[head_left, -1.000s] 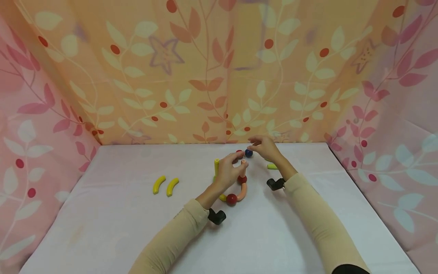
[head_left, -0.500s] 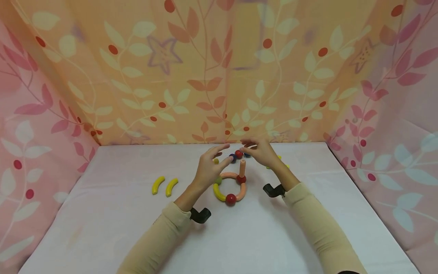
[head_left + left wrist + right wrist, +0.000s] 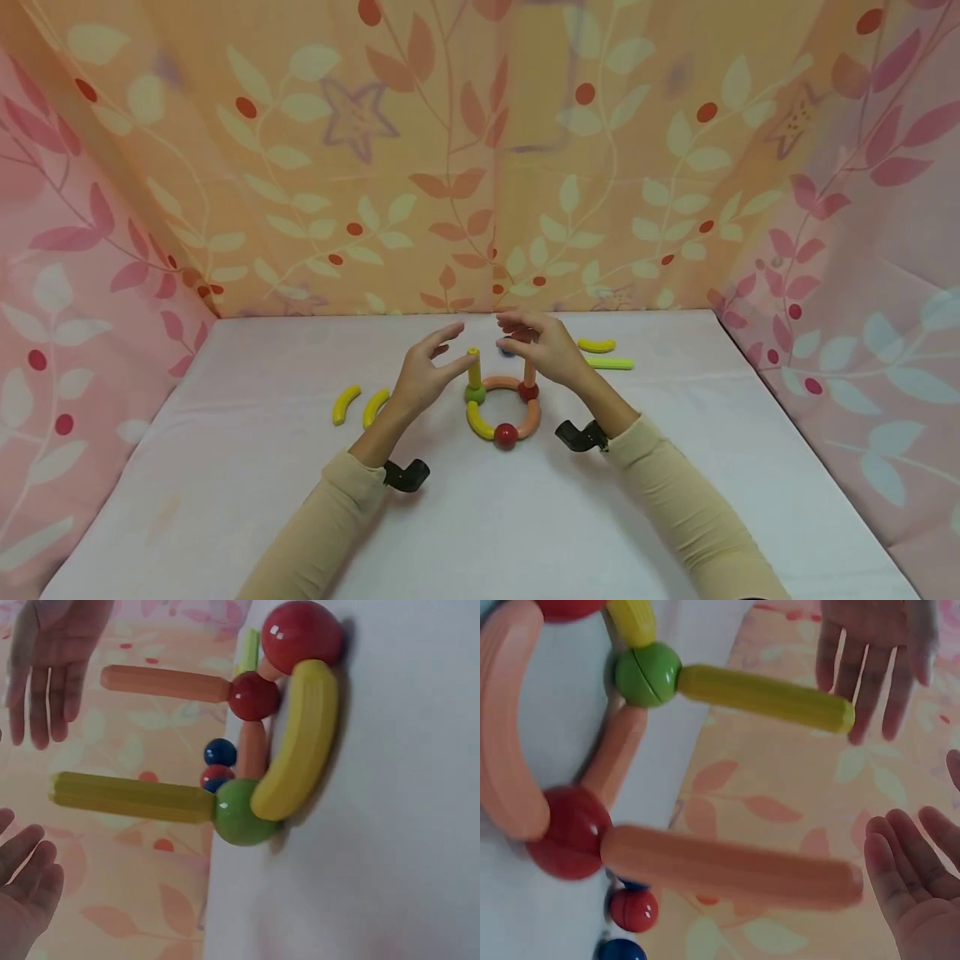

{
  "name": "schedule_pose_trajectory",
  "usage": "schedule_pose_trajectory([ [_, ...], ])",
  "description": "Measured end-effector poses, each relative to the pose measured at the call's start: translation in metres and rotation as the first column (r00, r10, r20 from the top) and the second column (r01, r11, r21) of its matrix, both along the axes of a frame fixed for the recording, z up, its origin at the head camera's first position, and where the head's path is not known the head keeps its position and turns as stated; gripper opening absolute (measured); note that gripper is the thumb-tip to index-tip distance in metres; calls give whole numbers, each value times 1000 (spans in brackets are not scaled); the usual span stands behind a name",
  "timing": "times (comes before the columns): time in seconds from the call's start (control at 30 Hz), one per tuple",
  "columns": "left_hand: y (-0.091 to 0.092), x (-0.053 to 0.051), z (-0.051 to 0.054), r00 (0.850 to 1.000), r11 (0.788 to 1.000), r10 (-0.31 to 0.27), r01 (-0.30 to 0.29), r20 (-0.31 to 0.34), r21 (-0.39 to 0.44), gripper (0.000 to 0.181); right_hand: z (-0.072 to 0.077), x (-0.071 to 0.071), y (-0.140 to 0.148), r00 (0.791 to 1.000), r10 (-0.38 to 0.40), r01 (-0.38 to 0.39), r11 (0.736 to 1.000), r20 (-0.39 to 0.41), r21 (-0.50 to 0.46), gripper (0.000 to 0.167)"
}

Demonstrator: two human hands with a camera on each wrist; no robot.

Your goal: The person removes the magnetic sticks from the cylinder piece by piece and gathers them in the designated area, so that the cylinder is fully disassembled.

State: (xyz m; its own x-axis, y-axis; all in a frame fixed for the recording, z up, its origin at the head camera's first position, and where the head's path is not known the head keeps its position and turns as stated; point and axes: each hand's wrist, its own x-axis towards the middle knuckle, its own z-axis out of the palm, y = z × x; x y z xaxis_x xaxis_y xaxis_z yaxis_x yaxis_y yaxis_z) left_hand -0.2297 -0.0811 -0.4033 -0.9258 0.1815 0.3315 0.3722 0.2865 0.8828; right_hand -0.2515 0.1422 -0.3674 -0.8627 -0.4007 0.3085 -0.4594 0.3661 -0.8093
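A ring of curved rods and balls lies on the white table. Its parts are a yellow curved rod (image 3: 304,742), orange curved rods (image 3: 506,720), a red ball (image 3: 506,436), a green ball (image 3: 476,394) and a darker red ball (image 3: 253,696). From the green ball rises a yellow straight rod (image 3: 131,796); an orange straight rod (image 3: 731,866) stands in the darker red ball. My left hand (image 3: 429,375) hovers left of the yellow rod's top, fingers apart and holding nothing. Near the orange rod's top is my right hand (image 3: 551,350), fingers loosely bent, gripping nothing.
Two yellow curved pieces (image 3: 346,405) lie to the left. Another yellow curved piece (image 3: 597,345) and a light green straight rod (image 3: 611,363) lie at the back right. Blue (image 3: 220,752) and red balls (image 3: 634,910) sit behind the ring. Patterned cloth walls enclose the table.
My left hand has drawn back leftward from the ring, uncovering the yellow upright rod. My right hand has shifted left and slightly nearer, now in front of the balls at the back.
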Motion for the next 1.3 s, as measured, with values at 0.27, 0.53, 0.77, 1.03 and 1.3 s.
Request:
schedule_pose_trajectory([
  [0.27, -9, -4, -14, 985, 999, 4, 4, 174, -44, 62, -13, 7, -20, 996, 54, -51, 997, 69, -52, 53],
  [0.53, -4, -8, -27, 933, 983, 57, 10, 356, -185, 64, -29, 6, -31, 981, 51, -39, 997, 184, -69, 56],
  [0.77, 4, -12, -42, 894, 970, 115, -8, 433, -241, 57, -42, 6, -38, 964, 15, 0, 998, 265, -57, 51],
  [1.03, 13, -17, -53, 917, 956, 99, 20, 387, -293, 41, -50, 6, -42, 953, -29, 53, 996, 300, -71, 41],
  [1.3, 18, -17, -54, 929, 949, 69, 52, 365, -311, 31, -54, 6, -46, 944, -48, 79, 994, 327, -82, 36],
])
